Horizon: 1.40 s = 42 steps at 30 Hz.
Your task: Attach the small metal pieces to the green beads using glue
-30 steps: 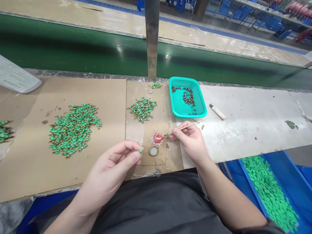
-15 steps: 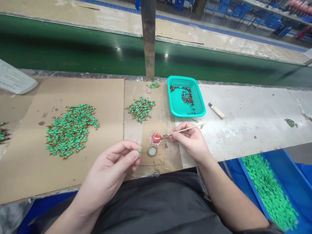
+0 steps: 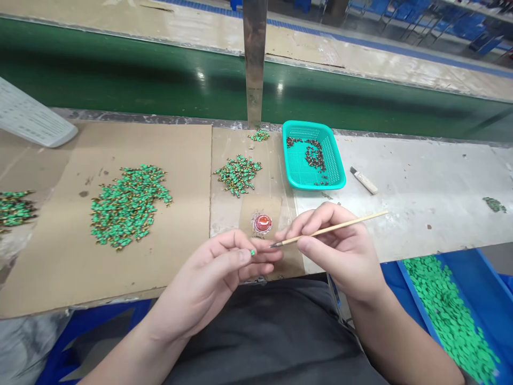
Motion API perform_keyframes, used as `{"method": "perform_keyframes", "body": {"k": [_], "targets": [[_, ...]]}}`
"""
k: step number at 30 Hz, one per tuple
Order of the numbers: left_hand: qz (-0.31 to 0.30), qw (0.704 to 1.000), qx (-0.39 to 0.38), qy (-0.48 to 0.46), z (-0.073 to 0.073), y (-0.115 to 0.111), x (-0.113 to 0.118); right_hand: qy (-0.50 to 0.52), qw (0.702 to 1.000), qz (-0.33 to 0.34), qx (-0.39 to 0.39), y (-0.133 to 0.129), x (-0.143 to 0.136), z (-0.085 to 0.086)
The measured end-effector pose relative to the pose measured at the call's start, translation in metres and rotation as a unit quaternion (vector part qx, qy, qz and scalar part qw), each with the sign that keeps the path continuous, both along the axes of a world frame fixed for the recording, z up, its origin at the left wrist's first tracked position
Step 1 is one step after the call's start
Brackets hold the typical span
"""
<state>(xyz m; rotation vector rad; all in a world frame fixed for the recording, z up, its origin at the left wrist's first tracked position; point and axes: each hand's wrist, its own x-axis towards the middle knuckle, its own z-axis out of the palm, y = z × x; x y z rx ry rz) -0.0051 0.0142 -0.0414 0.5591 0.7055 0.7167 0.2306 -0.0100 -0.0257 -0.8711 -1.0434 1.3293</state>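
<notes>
Between thumb and index finger, my left hand (image 3: 218,275) pinches a tiny green piece (image 3: 253,252); its other fingers stretch out to the right. My right hand (image 3: 340,251) grips a thin paintbrush (image 3: 334,227) with a light wooden handle, its dark tip close to the left fingertips. Just beyond both hands sits a small round dish of red paint (image 3: 263,223) on a piece of cardboard. Behind it lie a pile of small green-and-dark pieces (image 3: 238,175) and a smaller cluster (image 3: 259,135).
A large pile of green pieces (image 3: 130,206) covers cardboard at left. A turquoise basket (image 3: 285,160) with dark pieces stands behind my right hand. Right of it lies a flat brush (image 3: 364,181). A blue tray (image 3: 473,278) of green pieces sits below the table edge. A metal post (image 3: 255,69) rises behind.
The brush tip has left the red paint and come down beside my left hand. My left hand has moved right with the green piece, covering the round bottle cap.
</notes>
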Motion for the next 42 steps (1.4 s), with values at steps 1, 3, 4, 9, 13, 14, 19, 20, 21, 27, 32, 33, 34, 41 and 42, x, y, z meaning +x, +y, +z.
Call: {"method": "perform_keyframes", "body": {"k": [1,3,4,9,13,14,19,20,21,27,32,33,34,41,42], "targets": [[-0.004,1.000,0.002,-0.012,0.001,0.000,0.000,-0.003,1.000,0.004,0.000,-0.002,0.000,0.001],[-0.004,1.000,0.009,-0.029,0.001,0.000,0.001,-0.014,1.000,0.008,-0.003,-0.004,-0.001,0.002],[-0.003,0.999,0.013,-0.034,0.002,0.000,0.001,-0.019,1.000,0.008,-0.005,-0.005,-0.001,0.002],[-0.004,0.999,0.018,-0.040,0.002,-0.001,0.000,-0.024,1.000,0.013,-0.004,-0.005,-0.002,0.002],[-0.003,0.999,0.019,-0.037,0.003,-0.001,0.000,-0.022,1.000,0.016,-0.006,-0.005,-0.003,0.004],[-0.002,0.999,0.019,-0.035,0.004,-0.001,0.000,-0.024,1.000,0.015,-0.007,-0.005,-0.003,0.004],[-0.001,1.000,0.021,-0.020,0.006,-0.001,-0.001,-0.046,0.999,0.015,-0.008,-0.006,-0.003,0.005],[0.000,1.000,0.021,-0.016,0.006,-0.001,-0.001,-0.051,0.999,0.015,-0.007,-0.006,-0.003,0.006],[0.001,1.000,0.020,-0.011,0.007,-0.001,-0.002,-0.057,0.998,0.016,-0.005,-0.006,-0.003,0.006],[-0.009,0.999,0.035,0.001,0.008,-0.001,-0.003,-0.099,0.995,0.005,0.009,-0.006,-0.003,0.012],[-0.012,0.998,0.054,0.031,0.007,-0.004,-0.005,-0.128,0.991,-0.004,0.046,-0.005,-0.005,0.016],[-0.011,0.998,0.055,0.036,0.007,-0.004,-0.005,-0.127,0.991,-0.003,0.049,-0.005,-0.005,0.016],[-0.011,0.998,0.056,0.037,0.007,-0.005,-0.006,-0.123,0.991,-0.002,0.049,-0.005,-0.006,0.015],[-0.016,0.998,0.056,0.023,0.008,-0.005,-0.007,-0.077,0.997,-0.001,0.017,-0.007,-0.007,0.016],[-0.017,0.998,0.056,0.021,0.008,-0.005,-0.007,-0.074,0.997,-0.002,0.013,-0.007,-0.008,0.016]]}}
